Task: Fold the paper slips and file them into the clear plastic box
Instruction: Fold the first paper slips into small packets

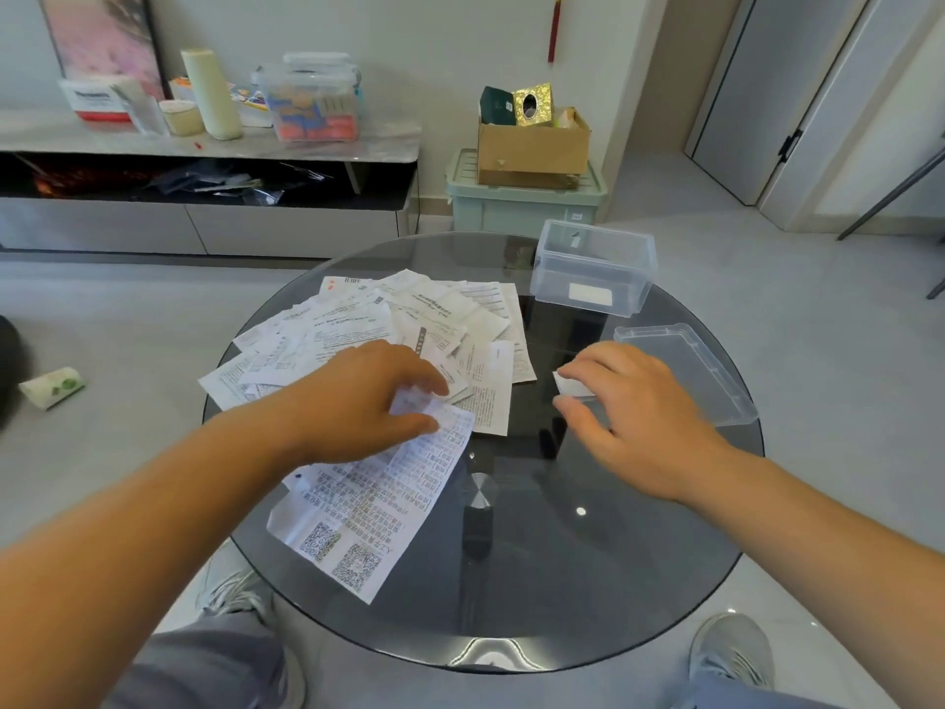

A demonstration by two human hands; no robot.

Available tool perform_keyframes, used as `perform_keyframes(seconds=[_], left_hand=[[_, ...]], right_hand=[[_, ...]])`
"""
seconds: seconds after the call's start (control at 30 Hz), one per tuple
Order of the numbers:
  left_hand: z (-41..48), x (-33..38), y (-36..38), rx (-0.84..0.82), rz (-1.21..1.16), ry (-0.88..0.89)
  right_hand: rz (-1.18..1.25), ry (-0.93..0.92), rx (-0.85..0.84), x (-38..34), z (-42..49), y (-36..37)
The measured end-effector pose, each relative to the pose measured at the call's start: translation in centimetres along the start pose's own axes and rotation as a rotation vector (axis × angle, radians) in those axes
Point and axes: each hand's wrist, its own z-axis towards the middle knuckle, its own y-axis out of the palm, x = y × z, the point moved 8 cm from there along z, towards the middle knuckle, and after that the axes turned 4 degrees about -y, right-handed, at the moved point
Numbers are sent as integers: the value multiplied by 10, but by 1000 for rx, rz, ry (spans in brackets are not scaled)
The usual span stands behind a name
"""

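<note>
A pile of printed paper slips [409, 324] lies spread over the left half of a round dark glass table [562, 580]. My left hand [368, 396] pinches the top end of a long slip with QR codes [368, 509] between thumb and fingers. My right hand [634, 417] holds a small folded white slip [570, 386] between fingertips and thumb, just above the glass. The clear plastic box [595, 268] stands open at the table's far right, with one folded slip on its floor.
The box's clear lid [685, 371] lies on the table right of my right hand. Beyond the table are a low cabinet [204, 145] with containers, a green crate [521, 202] with a cardboard box, and a tissue pack [51, 386] on the floor. My shoes show under the glass.
</note>
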Motion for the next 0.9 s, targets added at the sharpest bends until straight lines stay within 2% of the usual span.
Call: perform_keyframes(seconds=[0.07,0.13,0.2,0.37,0.5,0.73,0.9], left_hand=[[-5,-4,-4,34,10,-10],[-8,-11,-6,75,-25,-30],[-8,-16,-7,123,-100,-49],[-7,-28,-16,245,-358,-124],[-8,-34,-17,228,-422,-171],[-6,-28,-8,155,-607,-240],[4,-7,2,101,-679,-222]], right_hand=[[96,54,10,-21,4,2],[276,148,-63,-42,10,15],[415,232,-112,-54,18,29],[572,380,-123,-63,40,55],[720,451,-174,-61,44,57],[982,487,-20,-16,38,15],[1191,516,12,1,30,7]])
